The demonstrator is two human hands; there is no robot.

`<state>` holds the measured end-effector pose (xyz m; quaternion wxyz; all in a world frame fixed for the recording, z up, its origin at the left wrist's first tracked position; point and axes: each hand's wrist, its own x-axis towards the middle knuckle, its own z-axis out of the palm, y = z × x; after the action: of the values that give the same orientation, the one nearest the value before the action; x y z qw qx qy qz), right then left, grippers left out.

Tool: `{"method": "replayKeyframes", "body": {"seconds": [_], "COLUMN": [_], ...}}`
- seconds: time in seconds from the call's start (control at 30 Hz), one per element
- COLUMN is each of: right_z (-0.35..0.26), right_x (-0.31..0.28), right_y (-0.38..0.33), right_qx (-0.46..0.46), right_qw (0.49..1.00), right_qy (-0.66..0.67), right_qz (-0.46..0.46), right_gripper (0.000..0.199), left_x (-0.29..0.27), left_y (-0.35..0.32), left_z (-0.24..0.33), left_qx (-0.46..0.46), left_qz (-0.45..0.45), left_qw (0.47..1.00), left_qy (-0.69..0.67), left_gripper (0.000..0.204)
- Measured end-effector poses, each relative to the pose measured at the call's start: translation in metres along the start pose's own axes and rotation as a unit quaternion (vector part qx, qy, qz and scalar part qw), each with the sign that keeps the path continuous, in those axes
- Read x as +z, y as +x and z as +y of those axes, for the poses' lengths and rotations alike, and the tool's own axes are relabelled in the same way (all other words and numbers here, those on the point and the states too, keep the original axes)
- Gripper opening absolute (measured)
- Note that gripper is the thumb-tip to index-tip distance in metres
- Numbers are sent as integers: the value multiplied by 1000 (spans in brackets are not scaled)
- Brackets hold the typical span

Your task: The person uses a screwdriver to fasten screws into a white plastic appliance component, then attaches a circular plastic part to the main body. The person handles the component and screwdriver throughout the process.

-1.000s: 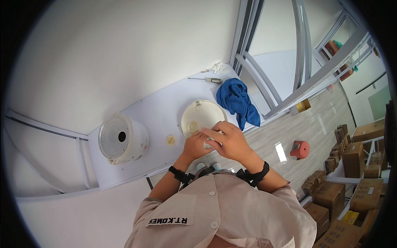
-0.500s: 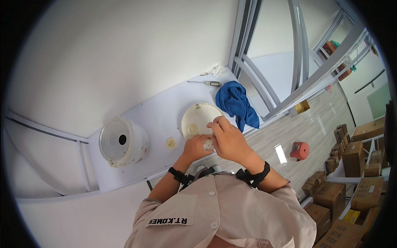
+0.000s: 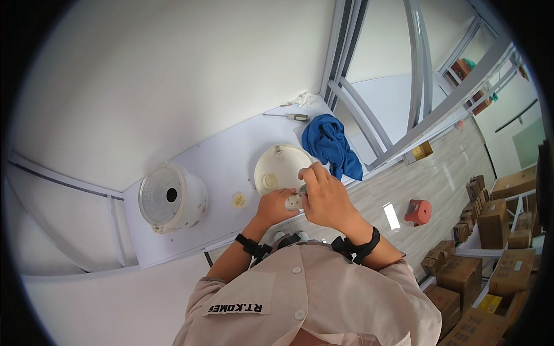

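My left hand is closed around a small white part with dark specks, held low over the table's front edge. Against its upper end my right hand pinches a small grey piece, mostly covered by the fingers. Just beyond both hands lies a round white shallow housing. A cream ring-shaped part rests inside it. To its left a pale yellow round cap is flat on the table.
A white drum-shaped unit with a clear lid stands at the table's left. Behind the housing are a blue cloth, a screwdriver and crumpled white tissue. Right, on the floor, are a red stool and cardboard boxes.
My right hand has shifted slightly right and down, its fingers curling lower, and the grey piece now shows. The left hand keeps hold of the white part almost in place.
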<state>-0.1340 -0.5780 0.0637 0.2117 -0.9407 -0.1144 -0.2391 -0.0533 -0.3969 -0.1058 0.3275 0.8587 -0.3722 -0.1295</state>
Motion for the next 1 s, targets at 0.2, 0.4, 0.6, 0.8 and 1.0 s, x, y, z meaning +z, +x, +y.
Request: {"method": "replayKeyframes", "body": {"seconds": [0.2,0.4,0.6,0.8,1.0], "right_z": [0,-9,4,-4,-2], "right_x": [2,-13,-1,-9,-14], "right_y": [-4,0,-6,5,-5], "right_qx": [128,83,32,189,11], "right_qw": [977,992,998,935,998], "right_qy": [-94,-62,-19,-124,29], "right_qz": [-142,-65,-55,-273,-53], "right_gripper": [36,43,44,58,56], "left_x": [-10,0,0,-2,2], "left_y": [0,-1,-1,0,-1], "left_z": [12,-1,2,1,2], "left_qx": [-22,7,-10,-12,-21], "left_qz": [-22,15,8,-18,5], "left_qw": [999,1000,1000,1000,1000], "left_qy": [-14,-7,-14,-12,-8], "left_gripper": [63,63,64,66,66]}}
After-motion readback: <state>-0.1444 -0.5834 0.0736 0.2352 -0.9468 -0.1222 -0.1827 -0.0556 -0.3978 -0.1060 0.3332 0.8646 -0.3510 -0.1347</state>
